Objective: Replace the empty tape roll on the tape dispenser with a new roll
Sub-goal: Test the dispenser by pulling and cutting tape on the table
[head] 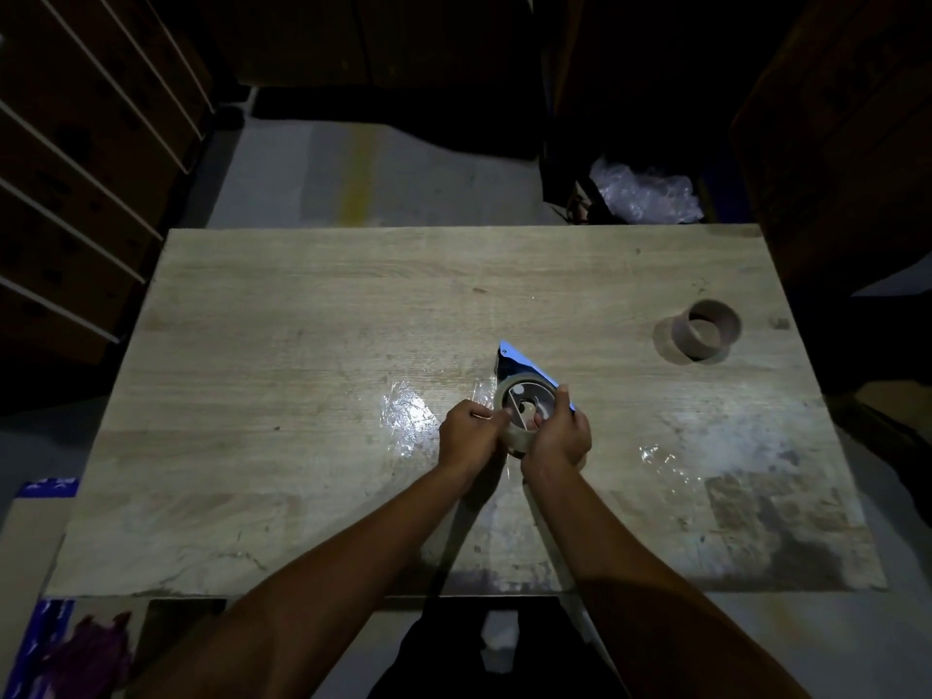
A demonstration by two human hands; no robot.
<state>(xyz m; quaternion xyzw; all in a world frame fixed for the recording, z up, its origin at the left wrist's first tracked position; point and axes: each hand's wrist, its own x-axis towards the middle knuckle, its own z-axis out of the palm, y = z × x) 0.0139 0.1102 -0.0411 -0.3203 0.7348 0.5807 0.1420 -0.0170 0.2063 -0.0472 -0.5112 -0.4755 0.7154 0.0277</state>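
My left hand [469,436] pinched the new roll's [524,416] slippery rim at nine o'clock; my right hand [560,436] clasped the light, stiff dispenser [519,365].

I stand at a pale, worn wooden table [302,320] on a grey concrete floor [312,179], dim room, dark slatted shelving [75,158] left.
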